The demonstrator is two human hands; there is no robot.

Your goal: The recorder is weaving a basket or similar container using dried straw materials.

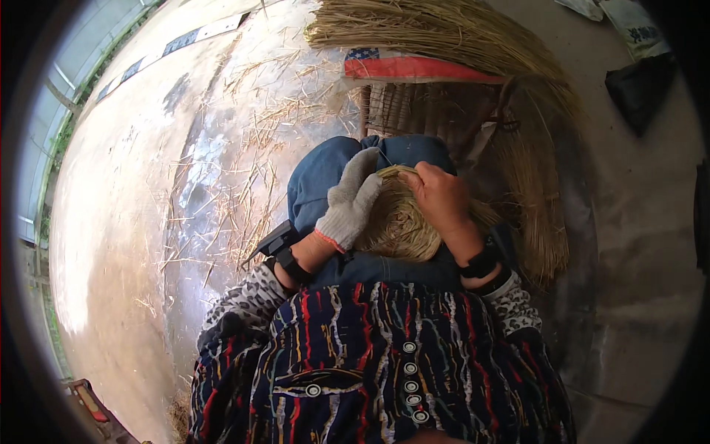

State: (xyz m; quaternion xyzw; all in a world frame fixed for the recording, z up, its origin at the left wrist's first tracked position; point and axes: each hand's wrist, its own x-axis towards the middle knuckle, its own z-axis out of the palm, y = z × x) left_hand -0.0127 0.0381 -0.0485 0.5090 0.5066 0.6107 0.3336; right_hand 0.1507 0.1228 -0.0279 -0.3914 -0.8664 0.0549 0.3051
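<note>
A round coil of woven straw rests in my lap against blue trousers. It looks like a shallow basket or a pad; I cannot tell which. My left hand, in a grey-white knitted glove, closes on its left edge, with the fingers reaching up past the far rim. My bare right hand pinches the straw at the far right of the rim, thumb and fingertips together. Between the two hands a thin light strand rises near the gloved fingertips. Part of the coil's edges is hidden behind both hands.
Beyond my knees stands a low woven seat or frame with a red, white and blue cloth strip. Long straw bundles lie behind it, with more straw at right. Loose stalks litter the left floor. A black bag sits far right.
</note>
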